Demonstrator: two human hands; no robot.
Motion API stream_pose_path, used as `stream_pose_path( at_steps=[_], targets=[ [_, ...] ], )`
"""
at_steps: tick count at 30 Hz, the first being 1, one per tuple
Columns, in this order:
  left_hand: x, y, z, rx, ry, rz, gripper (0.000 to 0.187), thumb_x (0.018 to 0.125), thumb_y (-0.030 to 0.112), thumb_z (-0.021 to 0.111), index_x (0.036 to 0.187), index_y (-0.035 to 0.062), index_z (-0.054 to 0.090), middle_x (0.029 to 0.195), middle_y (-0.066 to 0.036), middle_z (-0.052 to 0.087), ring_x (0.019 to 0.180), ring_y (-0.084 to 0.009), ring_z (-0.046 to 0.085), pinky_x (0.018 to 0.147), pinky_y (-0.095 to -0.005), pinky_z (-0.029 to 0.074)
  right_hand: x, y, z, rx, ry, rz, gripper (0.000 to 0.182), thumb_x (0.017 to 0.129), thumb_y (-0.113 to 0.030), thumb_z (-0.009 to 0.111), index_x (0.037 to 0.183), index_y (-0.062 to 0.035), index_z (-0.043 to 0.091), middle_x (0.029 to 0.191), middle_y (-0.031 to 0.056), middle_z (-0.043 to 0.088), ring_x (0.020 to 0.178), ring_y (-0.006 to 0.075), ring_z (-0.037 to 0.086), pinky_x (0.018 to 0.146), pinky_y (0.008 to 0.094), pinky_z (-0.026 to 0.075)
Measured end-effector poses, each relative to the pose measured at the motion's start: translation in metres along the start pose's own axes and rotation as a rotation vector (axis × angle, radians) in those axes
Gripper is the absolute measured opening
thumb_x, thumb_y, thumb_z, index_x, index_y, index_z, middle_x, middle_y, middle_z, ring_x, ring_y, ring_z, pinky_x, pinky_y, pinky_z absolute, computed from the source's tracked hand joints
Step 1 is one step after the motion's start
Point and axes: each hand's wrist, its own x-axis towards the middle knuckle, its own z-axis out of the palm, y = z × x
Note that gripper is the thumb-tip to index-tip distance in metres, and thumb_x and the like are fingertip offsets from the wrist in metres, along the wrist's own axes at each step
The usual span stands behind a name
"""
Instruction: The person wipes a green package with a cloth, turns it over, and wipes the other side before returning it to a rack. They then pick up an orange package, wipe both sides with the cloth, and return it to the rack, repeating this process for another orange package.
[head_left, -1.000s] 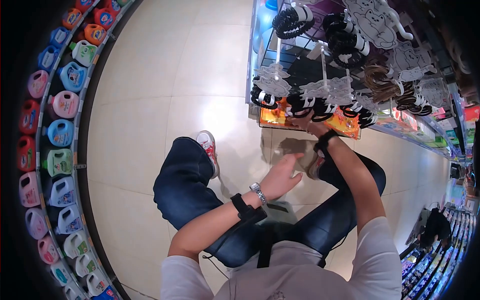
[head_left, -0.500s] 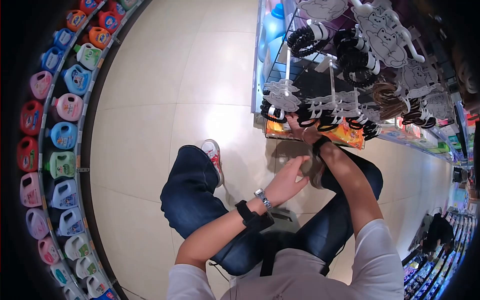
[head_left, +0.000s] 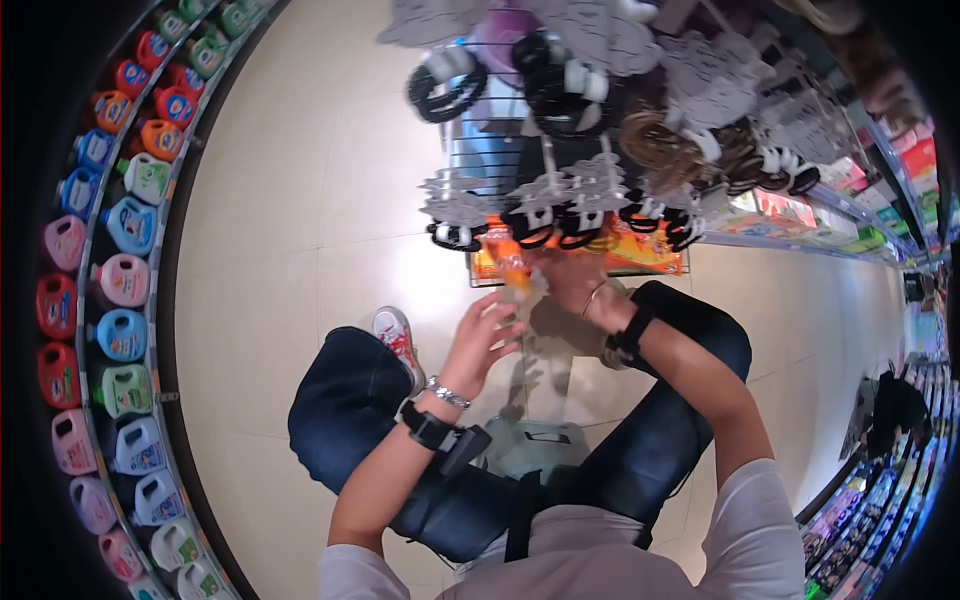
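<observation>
My right hand (head_left: 575,284) is blurred at the low wire rack, its fingers closed on an orange packet (head_left: 508,262) that tilts out over the rack's front edge. The packet's lower end looks pale and smeared by motion. To the left and below, my left hand (head_left: 484,337) is open with its fingers apart, close to the packet but not touching it. More orange and yellow packets (head_left: 645,253) lie in the wire rack (head_left: 580,278), partly hidden by hanging black hair ties (head_left: 580,228).
Cat-shaped cards with coiled black and brown hair ties (head_left: 665,140) hang from hooks above my hands. Shelves of detergent bottles (head_left: 122,335) line the left side. A grey stool (head_left: 535,440) stands between my legs. A person in dark clothes (head_left: 888,412) is at the far right.
My right hand has come back from inside the rack with an orange packet. My left hand has moved left and up, its fingers spreading. The view has shifted to the right.
</observation>
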Motion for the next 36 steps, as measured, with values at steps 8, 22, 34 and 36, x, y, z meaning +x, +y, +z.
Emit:
stream_pose_path(
  at_steps=[8,22,34,36],
  targets=[
    [-0.009,-0.01,0.002,-0.185,-0.165,-0.093,0.032,0.086,0.013,0.052,0.114,0.0016,0.045,0.107,-0.009,0.056,0.099,-0.0208,0.057,0.084,-0.0377,0.049,-0.098,-0.042,0.01,0.112,0.141,-0.179,0.056,0.071,-0.007,0.057,0.125,-0.0125,0.043,0.126,0.0148,0.045,0.08,0.0276,0.063,0.065,0.0333,0.051],
    [-0.005,-0.04,0.02,-0.428,-0.158,-0.061,0.041,0.095,0.027,0.036,0.13,0.006,0.036,0.129,-0.008,0.043,0.117,-0.0211,0.044,0.1,-0.0384,0.036,-0.078,0.022,0.049,0.767,0.739,0.238,0.056,0.075,-0.006,0.049,0.129,-0.0032,0.037,0.13,0.0194,0.034,0.12,0.0348,0.036,0.101,0.0379,0.028],
    [0.008,-0.037,0.03,-0.682,-0.23,-0.068,0.034,0.093,0.038,0.039,0.115,0.0148,0.048,0.112,-0.006,0.053,0.105,-0.0216,0.05,0.094,-0.0376,0.039,-0.092,-0.088,0.035,0.686,0.485,-0.079,0.068,0.073,-0.005,0.049,0.137,-0.0052,0.024,0.143,0.0139,0.022,0.133,0.0325,0.015,0.106,0.0462,0.014],
    [0.019,-0.05,0.003,-0.726,-0.432,-0.105,0.033,0.091,0.043,0.04,0.108,0.0168,0.051,0.109,-0.006,0.055,0.104,-0.0222,0.051,0.094,-0.0385,0.039,-0.097,-0.095,0.028,0.628,0.403,-0.142,0.068,0.073,-0.005,0.048,0.137,-0.006,0.024,0.143,0.0134,0.022,0.133,0.0318,0.016,0.106,0.0475,0.014]
  ],
)
